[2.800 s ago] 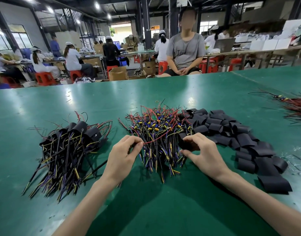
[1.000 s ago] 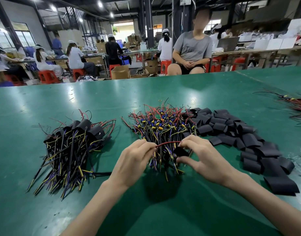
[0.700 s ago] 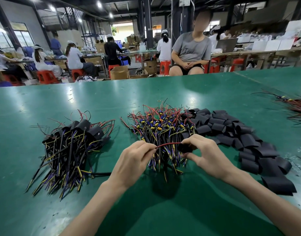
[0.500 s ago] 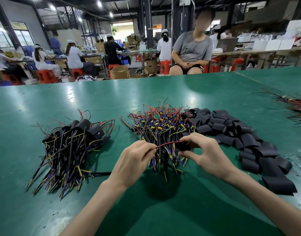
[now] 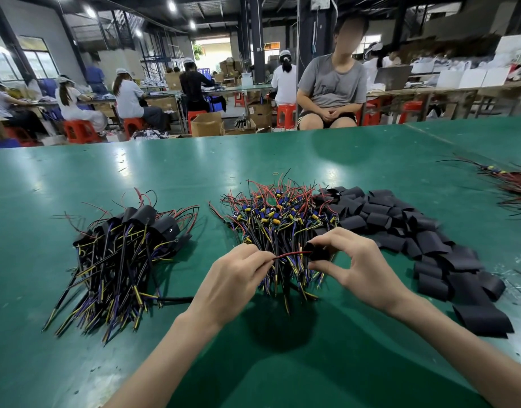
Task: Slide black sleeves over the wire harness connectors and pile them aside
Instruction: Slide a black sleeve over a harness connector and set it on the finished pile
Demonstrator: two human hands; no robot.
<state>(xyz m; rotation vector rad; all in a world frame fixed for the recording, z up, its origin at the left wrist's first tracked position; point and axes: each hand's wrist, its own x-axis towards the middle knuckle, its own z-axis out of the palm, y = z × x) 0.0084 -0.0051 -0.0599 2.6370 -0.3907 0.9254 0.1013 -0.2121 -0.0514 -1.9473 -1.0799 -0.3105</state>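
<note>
Black sleeve (image 5: 318, 254) is pinched between the thumb and fingertips of the right hand (image 5: 362, 269), just over the near end of the unsleeved harness pile (image 5: 276, 219) at the middle of the worktop (image 5: 282, 363). A red wire (image 5: 291, 254) runs from the sleeve to the left hand (image 5: 232, 281), which pinches its other end. Loose sleeves (image 5: 415, 231) lie toward the right edge, and sleeved harnesses (image 5: 120, 254) are heaped toward the left edge.

left hand (image 5: 235, 278): pinches red wire (image 5: 291, 254) | right hand (image 5: 362, 269): pinches black sleeve (image 5: 318, 253) | forearms angled inward
</note>
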